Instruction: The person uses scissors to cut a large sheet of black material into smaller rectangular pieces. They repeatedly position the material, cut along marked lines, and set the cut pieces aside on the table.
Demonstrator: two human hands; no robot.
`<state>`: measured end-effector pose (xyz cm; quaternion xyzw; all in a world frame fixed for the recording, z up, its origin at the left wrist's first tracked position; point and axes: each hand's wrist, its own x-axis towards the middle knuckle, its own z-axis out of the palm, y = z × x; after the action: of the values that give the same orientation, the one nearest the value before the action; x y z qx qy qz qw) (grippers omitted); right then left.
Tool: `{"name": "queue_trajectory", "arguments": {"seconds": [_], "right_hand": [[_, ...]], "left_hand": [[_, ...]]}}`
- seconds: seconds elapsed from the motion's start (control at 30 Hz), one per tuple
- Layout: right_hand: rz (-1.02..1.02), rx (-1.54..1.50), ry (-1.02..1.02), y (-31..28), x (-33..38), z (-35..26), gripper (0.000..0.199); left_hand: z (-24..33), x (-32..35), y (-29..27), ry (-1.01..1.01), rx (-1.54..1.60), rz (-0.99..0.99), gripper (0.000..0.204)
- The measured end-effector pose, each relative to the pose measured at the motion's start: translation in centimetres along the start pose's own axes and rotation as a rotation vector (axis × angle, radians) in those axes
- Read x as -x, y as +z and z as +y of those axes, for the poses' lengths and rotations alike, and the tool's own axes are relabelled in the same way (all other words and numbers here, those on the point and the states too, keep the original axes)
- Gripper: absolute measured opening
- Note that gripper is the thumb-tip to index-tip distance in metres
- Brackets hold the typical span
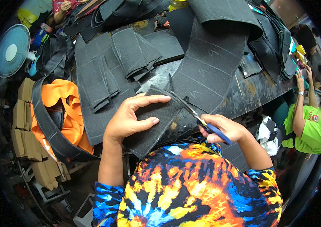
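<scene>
A pair of scissors point(218, 132) with dark blue handles is in my right hand point(228, 126), whose fingers are closed through its loops. The slim blades point up and left, apart at the tips, by the upper right edge of a dark grey fabric-like piece point(155, 130). My left hand point(124, 119) holds that piece from its left side. Its index finger and thumb lie across the top, spread apart; the other fingers are mostly hidden. Just beyond the blades a long dark sheet point(202, 75) with white chalk lines runs up the table to a curled roll point(228, 17).
Stacks of cut dark pieces point(134, 51) lie on the worn table point(258, 89). An orange cloth bag point(60, 94) with a black strap stands at left, near cardboard pieces point(28, 140) and a blue fan point(12, 51). Another person in a green shirt point(310, 130) is at right.
</scene>
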<state>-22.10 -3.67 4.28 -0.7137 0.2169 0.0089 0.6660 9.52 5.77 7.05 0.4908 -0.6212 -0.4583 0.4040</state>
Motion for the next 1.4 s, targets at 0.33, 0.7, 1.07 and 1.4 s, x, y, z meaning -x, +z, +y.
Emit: {"name": "queue_trajectory", "arguments": {"seconds": [0.33,0.7,1.07,1.4], "right_hand": [[0.061,-0.182,0.151,0.9,0.6,0.7,0.025],[0.352,0.703,0.176,0.1,1.9,-0.9,0.049],[0.074,0.311,0.438,-3.7,12.3,0.5,0.052],[0.208,-0.201,0.357,-2.2,10.2,4.2,0.028]], "left_hand": [[0.2,-0.2,-0.7,-0.031,-0.023,-0.066,0.054],[-2.6,-10.2,-11.9,0.184,0.058,0.792,0.049],[-4.0,-4.5,4.7,0.328,-0.632,0.258,0.04],[-4.7,0.5,10.7,-0.178,0.367,-0.083,0.063]]}}
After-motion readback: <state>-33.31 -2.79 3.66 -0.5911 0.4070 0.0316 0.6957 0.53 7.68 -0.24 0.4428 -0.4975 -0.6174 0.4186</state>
